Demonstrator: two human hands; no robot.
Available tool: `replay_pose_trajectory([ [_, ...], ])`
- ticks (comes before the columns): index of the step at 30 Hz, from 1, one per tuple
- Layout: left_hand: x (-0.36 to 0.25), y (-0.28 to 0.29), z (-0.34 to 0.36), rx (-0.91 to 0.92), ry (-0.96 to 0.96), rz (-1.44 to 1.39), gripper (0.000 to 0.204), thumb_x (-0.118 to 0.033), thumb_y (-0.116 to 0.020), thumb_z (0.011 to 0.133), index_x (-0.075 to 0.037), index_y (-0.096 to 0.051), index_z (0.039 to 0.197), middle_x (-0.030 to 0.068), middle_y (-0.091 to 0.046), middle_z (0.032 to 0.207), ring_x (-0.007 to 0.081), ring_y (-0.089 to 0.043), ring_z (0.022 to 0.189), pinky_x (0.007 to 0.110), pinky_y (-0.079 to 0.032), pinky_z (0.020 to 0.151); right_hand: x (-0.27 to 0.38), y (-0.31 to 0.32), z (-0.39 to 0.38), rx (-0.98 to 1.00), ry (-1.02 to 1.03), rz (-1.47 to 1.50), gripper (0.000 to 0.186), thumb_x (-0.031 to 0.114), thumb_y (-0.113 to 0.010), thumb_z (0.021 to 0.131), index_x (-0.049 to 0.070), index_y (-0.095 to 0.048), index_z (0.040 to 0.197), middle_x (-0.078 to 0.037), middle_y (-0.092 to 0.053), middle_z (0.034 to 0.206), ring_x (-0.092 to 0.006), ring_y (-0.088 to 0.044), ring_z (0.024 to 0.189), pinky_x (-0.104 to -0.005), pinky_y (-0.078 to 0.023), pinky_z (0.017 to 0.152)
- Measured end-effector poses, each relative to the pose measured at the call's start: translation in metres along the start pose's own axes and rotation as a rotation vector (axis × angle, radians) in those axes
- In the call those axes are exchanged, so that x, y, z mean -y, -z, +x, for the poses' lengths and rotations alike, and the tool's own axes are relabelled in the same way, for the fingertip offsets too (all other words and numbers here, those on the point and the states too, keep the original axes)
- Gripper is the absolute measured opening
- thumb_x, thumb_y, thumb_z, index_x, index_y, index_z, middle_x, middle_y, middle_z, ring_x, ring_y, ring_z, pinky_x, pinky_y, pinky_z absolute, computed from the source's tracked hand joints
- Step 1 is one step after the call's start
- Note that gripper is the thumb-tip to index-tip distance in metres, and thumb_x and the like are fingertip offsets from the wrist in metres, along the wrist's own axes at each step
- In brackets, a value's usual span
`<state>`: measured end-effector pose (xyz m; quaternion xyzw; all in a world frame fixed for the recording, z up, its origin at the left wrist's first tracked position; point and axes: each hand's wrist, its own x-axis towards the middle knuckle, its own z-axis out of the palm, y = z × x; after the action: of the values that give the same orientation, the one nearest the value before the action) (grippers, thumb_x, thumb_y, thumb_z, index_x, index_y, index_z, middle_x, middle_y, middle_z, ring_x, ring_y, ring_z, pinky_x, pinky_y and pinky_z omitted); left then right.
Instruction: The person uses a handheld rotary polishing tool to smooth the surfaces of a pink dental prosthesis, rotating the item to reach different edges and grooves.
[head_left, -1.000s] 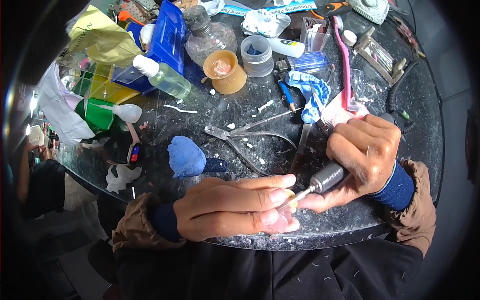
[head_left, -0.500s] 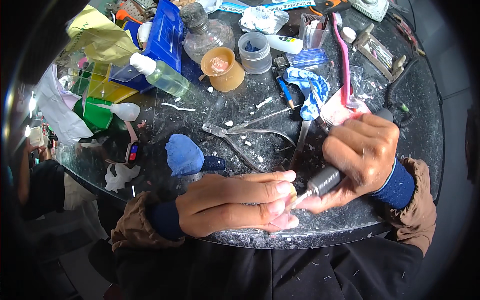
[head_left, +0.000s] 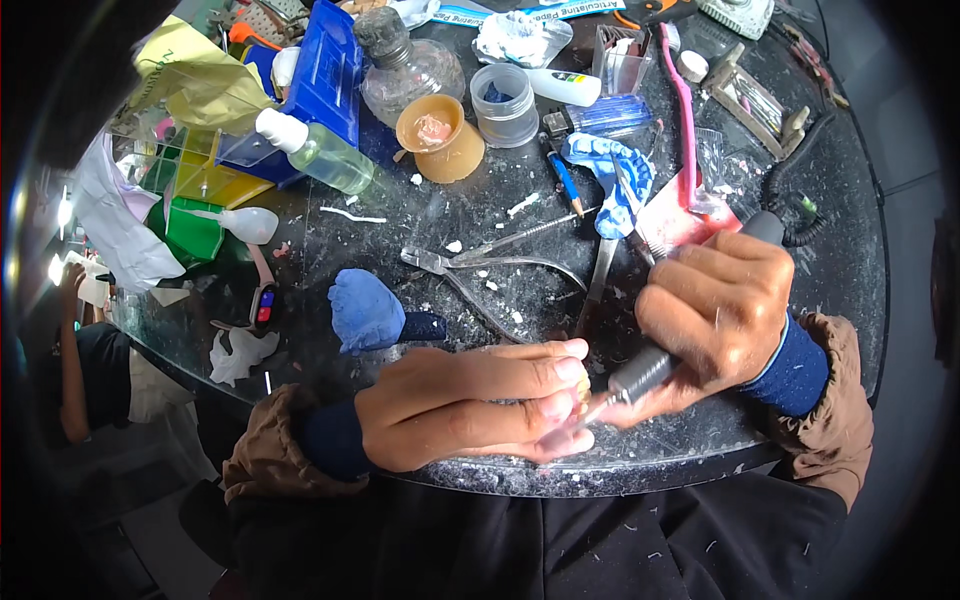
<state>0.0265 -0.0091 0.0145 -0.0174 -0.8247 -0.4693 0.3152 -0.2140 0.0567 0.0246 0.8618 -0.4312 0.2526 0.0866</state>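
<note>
Near the table's front edge, my left hand (head_left: 470,405) pinches a small denture (head_left: 584,396), pink with yellowish teeth, mostly hidden by the fingers. My right hand (head_left: 715,310) is closed round a dark rotary handpiece (head_left: 645,372). Its thin metal bit points left and meets the denture at my left fingertips; exact contact is blurred. Behind my left hand lies a blue dental cast (head_left: 366,310). Metal pliers (head_left: 432,262) rest beyond, between the hands. Past my right hand are a blue-and-white dental arch model (head_left: 612,175) and a pink toothbrush (head_left: 684,120).
White crumbs and dust cover the black table (head_left: 330,245). A spray bottle (head_left: 335,160), an orange-brown bowl (head_left: 455,150), a clear jar (head_left: 505,115) and a glass burner (head_left: 415,85) stand at the back. A coiled cord (head_left: 790,215) runs at right. Another person's arm (head_left: 72,370) shows far left.
The handpiece and my right hand have shifted slightly left, its rear end now showing more above the hand. My left hand keeps its grip. The other person's arm at far left has moved.
</note>
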Motion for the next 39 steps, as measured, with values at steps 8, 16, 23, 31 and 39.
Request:
replay_pose_trajectory([
  [8,-0.001,-0.001,-0.002,-0.013,0.017,0.004,0.045,0.002,-0.077,0.07,0.004,-0.058,0.111,0.02,-0.058,0.119,0.0338,-0.061,0.109,0.036,-0.055,0.09,-0.003,0.0,0.001,0.03,0.03,0.006,0.052,0.058,-0.069,0.067,0.011,-0.048,0.059,0.002,-0.043,0.053,-0.0124,-0.048,0.043,-0.0266,-0.031,0.04],
  [16,-0.005,0.004,-0.003,0.056,0.025,-0.004,0.041,0.002,-0.076,0.071,0.002,-0.06,0.109,0.0203,-0.056,0.123,0.0338,-0.06,0.11,0.035,-0.057,0.087,-0.005,0.0,0.0,-0.003,0.059,0.039,0.049,0.055,-0.068,0.07,0.012,-0.048,0.058,0.001,-0.044,0.053,-0.0126,-0.048,0.043,-0.0265,-0.032,0.039],
  [23,-0.002,0.001,-0.002,0.004,-0.023,0.006,0.038,0.001,-0.074,0.072,0.004,-0.06,0.108,0.0219,-0.055,0.123,0.0364,-0.058,0.112,0.036,-0.056,0.089,-0.005,0.0,-0.001,-0.008,0.073,0.045,0.049,0.056,-0.067,0.07,0.012,-0.048,0.058,0.002,-0.042,0.052,-0.0125,-0.048,0.043,-0.027,-0.031,0.039],
  [31,0.011,-0.009,0.004,-0.209,-0.072,-0.043,0.05,0.0,-0.085,0.062,0.002,-0.059,0.104,0.0244,-0.06,0.112,0.0338,-0.066,0.096,0.038,-0.059,0.08,-0.01,0.008,0.008,-0.185,-0.127,-0.039,0.061,0.06,-0.08,0.056,0.01,-0.044,0.053,0.002,-0.04,0.047,-0.014,-0.044,0.037,-0.0281,-0.03,0.036],
  [39,0.017,-0.011,0.009,-0.385,0.106,-0.342,0.064,0.005,-0.086,0.057,0.0,-0.049,0.109,0.0207,-0.043,0.126,0.0274,-0.062,0.098,0.05,-0.054,0.089,0.0,0.009,-0.007,-0.199,-0.108,-0.024,0.044,0.035,-0.089,0.058,0.014,-0.053,0.071,0.004,-0.048,0.054,-0.0131,-0.053,0.049,-0.026,-0.038,0.046],
])
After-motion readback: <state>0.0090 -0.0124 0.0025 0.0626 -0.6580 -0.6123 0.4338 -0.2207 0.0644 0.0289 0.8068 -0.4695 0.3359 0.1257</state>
